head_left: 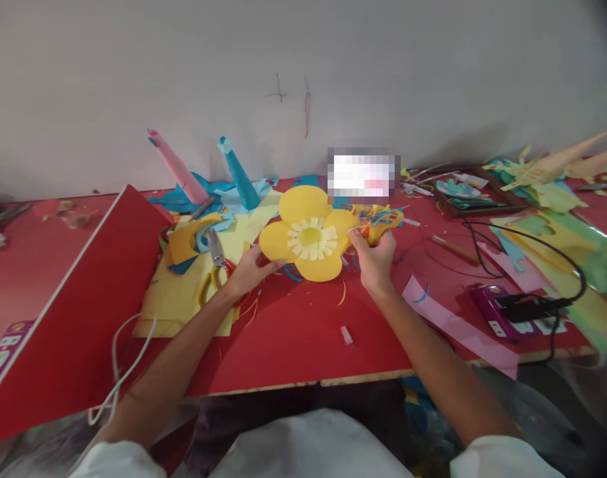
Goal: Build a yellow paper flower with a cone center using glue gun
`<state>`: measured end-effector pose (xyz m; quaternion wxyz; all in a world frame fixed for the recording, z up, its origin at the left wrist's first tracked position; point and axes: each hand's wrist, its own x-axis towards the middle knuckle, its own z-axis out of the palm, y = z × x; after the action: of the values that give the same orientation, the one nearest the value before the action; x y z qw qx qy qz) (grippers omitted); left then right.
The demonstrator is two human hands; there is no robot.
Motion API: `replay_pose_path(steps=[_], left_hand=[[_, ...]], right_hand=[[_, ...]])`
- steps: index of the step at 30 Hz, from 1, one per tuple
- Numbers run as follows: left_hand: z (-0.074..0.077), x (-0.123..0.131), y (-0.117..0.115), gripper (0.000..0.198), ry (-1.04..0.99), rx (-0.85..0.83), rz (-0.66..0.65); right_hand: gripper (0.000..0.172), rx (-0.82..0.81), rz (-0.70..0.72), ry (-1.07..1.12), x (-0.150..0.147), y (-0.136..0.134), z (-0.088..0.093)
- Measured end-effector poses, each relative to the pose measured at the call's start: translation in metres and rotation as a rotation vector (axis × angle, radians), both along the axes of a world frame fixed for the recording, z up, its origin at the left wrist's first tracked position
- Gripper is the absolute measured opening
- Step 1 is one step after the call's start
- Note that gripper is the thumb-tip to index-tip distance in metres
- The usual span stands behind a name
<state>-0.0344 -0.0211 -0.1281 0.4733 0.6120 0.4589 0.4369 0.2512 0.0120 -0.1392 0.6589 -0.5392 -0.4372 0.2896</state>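
Observation:
A yellow paper flower point(304, 204) with a pale fringed centre point(311, 236) is held up over the red table. My left hand point(251, 271) is closed on the edge of its left petal. At the opposite side, my right hand point(377, 260) pinches the right petal, thumb on top. Yellow paper scraps point(389, 216) lie just behind my right fingers. Close to my left hand rest scissors point(215, 249) with yellow handles, on pale yellow paper sheets point(171, 299). A red handle shows beside them, partly hidden by that hand.
A red partition point(79, 299) stands at left. Pink point(178, 169) and blue point(239, 176) paper cones stand by the wall. At right are a purple power strip point(492, 312) with black cables, a pink paper strip point(457, 325), a pencil point(455, 249) and a dark tray point(499, 207).

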Motion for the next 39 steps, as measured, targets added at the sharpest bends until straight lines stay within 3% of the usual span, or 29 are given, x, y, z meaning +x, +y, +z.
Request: replay_pose_path(steps=[6,11,17,19,24,27,32,39], left_hand=[[0.019,0.0,0.013,0.046,-0.065,0.196,0.133],[0.036,-0.002,0.043,0.038,0.069,0.313,0.171],[0.057,0.019,0.062,0.021,0.345,0.513,0.246],[0.061,0.026,0.06,0.017,0.4,0.556,0.279],[0.061,0.034,0.053,0.013,0.471,0.613,0.289],[0.061,0.036,0.048,0.013,0.496,0.626,0.288],[0.065,0.041,0.042,0.012,0.507,0.637,0.288],[0.066,0.043,0.038,0.011,0.507,0.65,0.293]], right_hand=[[0.042,-0.015,0.042,0.014,0.0,-0.003,0.013],[0.047,-0.008,0.106,0.033,0.003,-0.002,0.019],[0.043,-0.037,0.246,0.039,0.001,0.0,0.014],[0.041,-0.034,0.212,-0.004,0.001,0.0,0.013],[0.038,0.0,-0.08,-0.234,0.008,-0.001,0.014],[0.037,-0.007,-0.182,-0.389,0.013,-0.001,0.014],[0.034,0.028,-0.234,-0.588,0.015,0.0,0.012],[0.027,0.045,-0.234,-0.68,0.017,0.001,0.008]])
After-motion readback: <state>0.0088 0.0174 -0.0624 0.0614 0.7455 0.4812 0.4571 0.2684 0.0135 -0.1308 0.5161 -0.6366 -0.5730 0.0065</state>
